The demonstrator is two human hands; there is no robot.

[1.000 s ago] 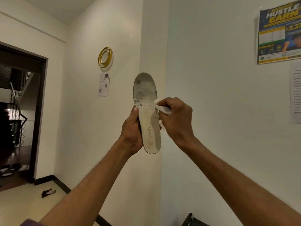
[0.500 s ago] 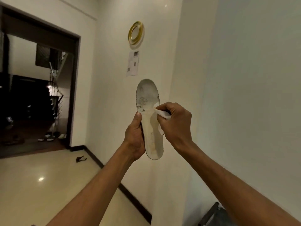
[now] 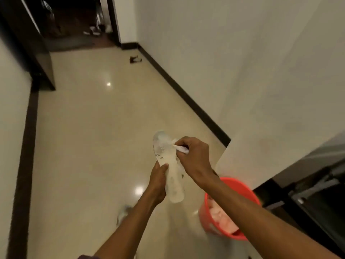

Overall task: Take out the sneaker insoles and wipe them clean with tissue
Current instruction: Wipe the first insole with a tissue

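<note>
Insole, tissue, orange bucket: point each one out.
insole point(image 3: 164, 149): head view, on its dirty forefoot area.
tissue point(image 3: 182, 148): head view, on the white wad's exposed end.
orange bucket point(image 3: 202, 215): head view, on its left outer wall.

We find no words, numbers or signs to read. Insole point(image 3: 163, 148) too blurry; we make out no print on it.

My one head camera looks forward and down over the floor point(image 3: 84, 137); left hand point(image 3: 157, 184) and right hand point(image 3: 194, 157) sit close at lower centre, doorway point(image 3: 74, 21) far upper left.
</note>
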